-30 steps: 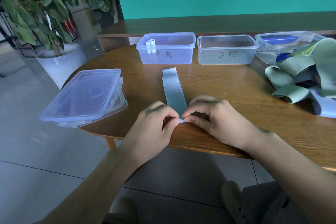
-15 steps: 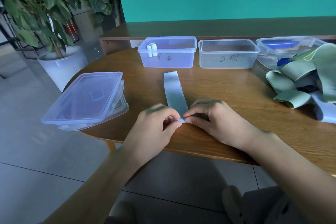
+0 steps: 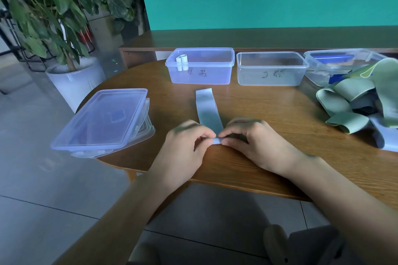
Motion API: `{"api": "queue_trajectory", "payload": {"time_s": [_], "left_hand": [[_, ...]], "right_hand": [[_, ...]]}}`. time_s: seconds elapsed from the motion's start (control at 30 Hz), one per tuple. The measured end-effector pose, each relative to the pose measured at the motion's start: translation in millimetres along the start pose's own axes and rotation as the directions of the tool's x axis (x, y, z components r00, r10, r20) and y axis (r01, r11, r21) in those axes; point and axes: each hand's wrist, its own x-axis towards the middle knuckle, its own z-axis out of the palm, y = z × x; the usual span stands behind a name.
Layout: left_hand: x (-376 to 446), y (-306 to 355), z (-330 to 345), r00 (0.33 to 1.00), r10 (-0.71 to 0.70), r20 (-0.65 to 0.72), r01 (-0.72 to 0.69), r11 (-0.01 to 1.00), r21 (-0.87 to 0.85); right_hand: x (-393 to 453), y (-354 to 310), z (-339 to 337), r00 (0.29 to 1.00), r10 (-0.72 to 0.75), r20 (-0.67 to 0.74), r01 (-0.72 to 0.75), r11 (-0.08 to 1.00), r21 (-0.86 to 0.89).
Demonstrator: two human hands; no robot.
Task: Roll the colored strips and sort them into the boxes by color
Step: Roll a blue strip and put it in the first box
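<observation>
A pale blue strip (image 3: 207, 108) lies flat on the wooden table (image 3: 269, 114), running away from me. My left hand (image 3: 185, 146) and my right hand (image 3: 254, 142) pinch its near end, which is curled into a small roll between the fingertips. At the back stands a bluish clear box (image 3: 202, 66) holding two white rolls (image 3: 181, 62). Beside it sits a clear box (image 3: 271, 69) with nothing visible inside. A heap of green and pale blue strips (image 3: 357, 103) lies at the right.
Stacked clear lids (image 3: 101, 120) overhang the table's left edge. A third clear box (image 3: 336, 64) with a blue item stands at the back right. A potted plant (image 3: 71, 79) is on the floor to the left. A wooden ledge runs behind the table.
The near end of the strip has curled a little further into a roll between my fingertips. Both hands stay at the same spot on the table.
</observation>
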Motion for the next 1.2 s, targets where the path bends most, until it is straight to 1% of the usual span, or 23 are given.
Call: {"api": "queue_trajectory", "payload": {"time_s": [0.2, 0.33, 0.53, 0.7, 0.83, 0.93, 1.07, 1.2], "left_hand": [[5.2, 1.3, -2.3, 0.996, -0.045, 0.077, 0.043, 0.999, 0.027], [11.3, -1.6, -1.7, 0.993, -0.061, 0.099, 0.06, 0.998, 0.013], [15.4, -7.0, 1.8, 0.995, -0.065, 0.069, 0.063, 0.997, 0.039], [16.1, -6.9, 2.1, 0.998, -0.037, 0.053, 0.035, 0.998, 0.044], [20.8, -6.1, 1.7, 0.994, -0.061, 0.094, 0.055, 0.996, 0.067], [25.3, -6.2, 1.5, 0.991, -0.08, 0.109, 0.073, 0.995, 0.074], [28.4, -7.3, 1.0, 0.991, -0.08, 0.111, 0.072, 0.995, 0.072], [29.6, -7.5, 2.6, 0.994, -0.072, 0.081, 0.066, 0.995, 0.076]], "right_hand": [[5.2, 2.4, -2.3, 1.0, -0.015, -0.014, 0.014, 0.999, -0.035], [5.3, 2.1, -0.8, 0.997, 0.01, -0.075, -0.006, 0.999, 0.048], [13.1, 9.0, -5.3, 0.998, 0.054, 0.031, -0.055, 0.997, 0.048], [22.9, 13.6, -10.6, 0.996, 0.031, 0.081, -0.031, 1.0, 0.004], [28.5, 15.4, -14.3, 0.992, 0.025, 0.126, -0.024, 1.0, -0.013], [31.0, 17.7, -14.8, 0.994, 0.006, 0.109, -0.003, 1.0, -0.028], [30.0, 18.1, -12.4, 0.998, -0.022, 0.061, 0.02, 0.999, 0.038], [31.8, 17.9, -14.6, 0.995, -0.002, 0.105, -0.006, 0.997, 0.074]]}}
